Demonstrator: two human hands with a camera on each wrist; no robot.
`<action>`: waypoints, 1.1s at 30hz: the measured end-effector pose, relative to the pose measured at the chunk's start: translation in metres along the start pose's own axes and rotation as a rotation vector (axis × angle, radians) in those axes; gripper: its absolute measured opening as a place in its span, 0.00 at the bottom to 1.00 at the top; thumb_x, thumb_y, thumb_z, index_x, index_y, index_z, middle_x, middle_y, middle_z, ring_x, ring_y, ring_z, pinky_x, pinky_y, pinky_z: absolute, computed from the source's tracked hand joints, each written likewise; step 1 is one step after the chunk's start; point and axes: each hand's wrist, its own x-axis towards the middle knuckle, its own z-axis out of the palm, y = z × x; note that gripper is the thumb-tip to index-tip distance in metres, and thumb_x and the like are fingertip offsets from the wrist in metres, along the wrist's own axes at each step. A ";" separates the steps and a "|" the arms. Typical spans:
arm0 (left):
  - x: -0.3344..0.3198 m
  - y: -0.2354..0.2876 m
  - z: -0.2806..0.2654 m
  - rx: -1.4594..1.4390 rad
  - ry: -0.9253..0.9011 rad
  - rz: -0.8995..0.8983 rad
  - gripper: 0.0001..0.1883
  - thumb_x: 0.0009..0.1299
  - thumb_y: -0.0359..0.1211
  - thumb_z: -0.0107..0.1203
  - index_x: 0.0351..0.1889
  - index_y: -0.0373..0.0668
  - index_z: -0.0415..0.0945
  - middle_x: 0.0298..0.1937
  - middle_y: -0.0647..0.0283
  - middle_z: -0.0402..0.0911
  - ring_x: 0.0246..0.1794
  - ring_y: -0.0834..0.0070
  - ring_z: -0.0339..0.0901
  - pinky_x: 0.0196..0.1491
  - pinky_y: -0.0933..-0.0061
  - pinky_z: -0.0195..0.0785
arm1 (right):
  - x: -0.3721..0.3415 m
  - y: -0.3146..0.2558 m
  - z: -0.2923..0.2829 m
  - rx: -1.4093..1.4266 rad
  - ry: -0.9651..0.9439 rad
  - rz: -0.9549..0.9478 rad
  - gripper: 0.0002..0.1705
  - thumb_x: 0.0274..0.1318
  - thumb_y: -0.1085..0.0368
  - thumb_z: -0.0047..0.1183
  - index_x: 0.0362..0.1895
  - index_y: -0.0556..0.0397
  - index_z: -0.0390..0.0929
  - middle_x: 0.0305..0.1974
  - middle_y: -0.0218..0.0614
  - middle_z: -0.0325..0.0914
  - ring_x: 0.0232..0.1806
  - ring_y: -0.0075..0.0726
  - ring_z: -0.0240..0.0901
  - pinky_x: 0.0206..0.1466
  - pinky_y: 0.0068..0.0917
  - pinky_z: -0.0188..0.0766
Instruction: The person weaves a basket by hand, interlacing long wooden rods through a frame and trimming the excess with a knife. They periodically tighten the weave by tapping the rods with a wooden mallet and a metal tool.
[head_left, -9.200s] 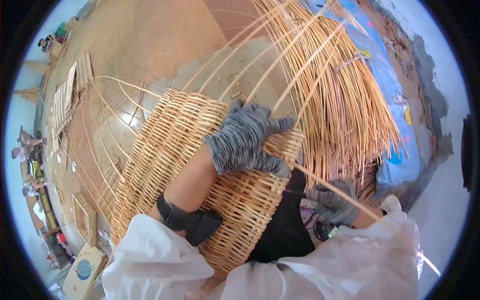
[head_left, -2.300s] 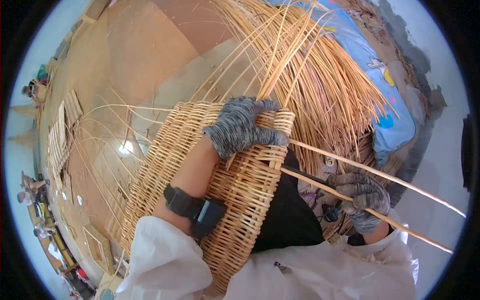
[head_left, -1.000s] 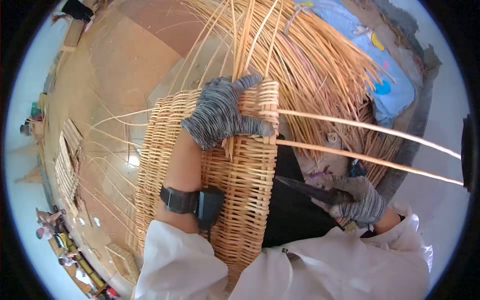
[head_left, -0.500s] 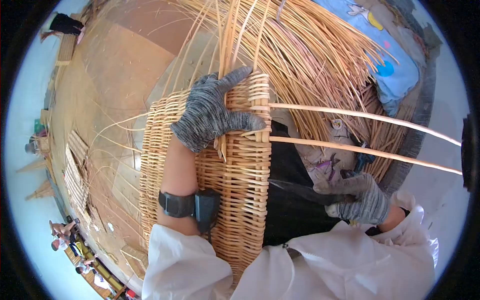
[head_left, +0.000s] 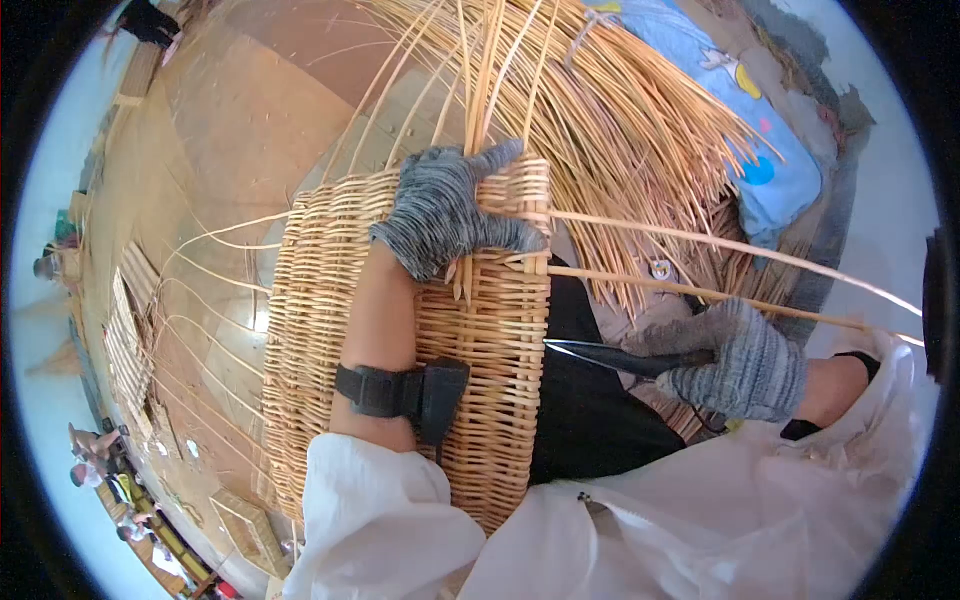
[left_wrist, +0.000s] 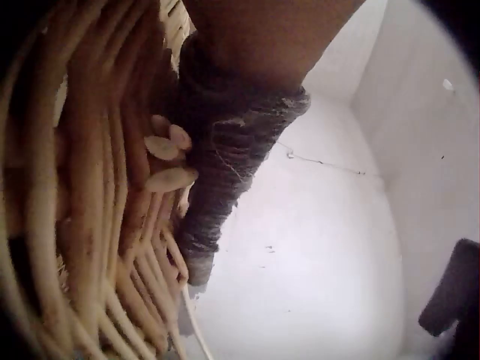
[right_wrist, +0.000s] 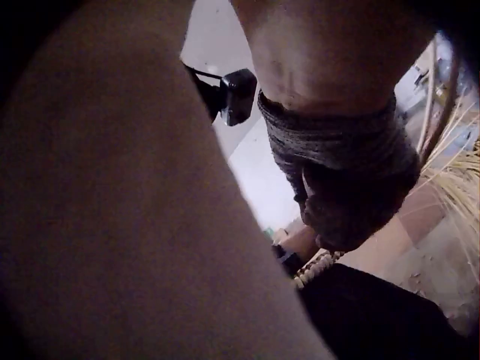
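A woven wicker piece (head_left: 330,290), rounded in slats of peeled rods, lies across the lap. My gloved left hand (head_left: 440,215) grips its far edge, with thumb and index finger spread over the weave and the other fingertips hidden. A bunch of rods (head_left: 485,80) passes under this hand; their cut ends (left_wrist: 171,178) show beside the glove in the left wrist view. My gloved right hand (head_left: 740,365) holds a long pointed tool (head_left: 605,355) with a shiny tip. That tip is right at the wicker's right edge. In the right wrist view the hand (right_wrist: 352,180) is dark, the tool hidden.
Two long rods (head_left: 740,243) stick out rightward above my right hand. Behind lies a large bundle of loose rods (head_left: 620,150) by a blue printed cloth (head_left: 775,170). Curved stakes (head_left: 215,330) spread on the left. People sit far left.
Rods that fanned out separately are bunched under my left hand. My right hand has left the lower rod. The tool has swung up, its tip now at the wicker's edge.
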 end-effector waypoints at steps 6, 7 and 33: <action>0.003 -0.010 -0.001 0.006 -0.050 -0.058 0.59 0.35 0.74 0.63 0.66 0.54 0.68 0.53 0.44 0.75 0.60 0.49 0.69 0.67 0.52 0.50 | 0.012 -0.003 -0.001 0.388 -0.061 0.347 0.26 0.51 0.68 0.59 0.57 0.55 0.76 0.30 0.35 0.83 0.24 0.23 0.75 0.30 0.26 0.74; 0.001 -0.011 0.001 -0.002 -0.038 -0.059 0.59 0.35 0.74 0.64 0.66 0.55 0.68 0.53 0.44 0.75 0.59 0.49 0.69 0.67 0.52 0.50 | 0.013 0.002 -0.001 0.407 -0.068 0.331 0.25 0.52 0.68 0.58 0.57 0.55 0.76 0.29 0.35 0.83 0.22 0.23 0.74 0.27 0.25 0.74; -0.008 -0.011 -0.010 -0.043 -0.094 -0.116 0.52 0.41 0.65 0.68 0.66 0.58 0.68 0.53 0.48 0.77 0.61 0.54 0.68 0.69 0.51 0.45 | 0.037 -0.001 -0.006 -0.087 -0.096 0.026 0.21 0.54 0.69 0.55 0.54 0.40 0.81 0.24 0.28 0.79 0.23 0.20 0.72 0.29 0.23 0.72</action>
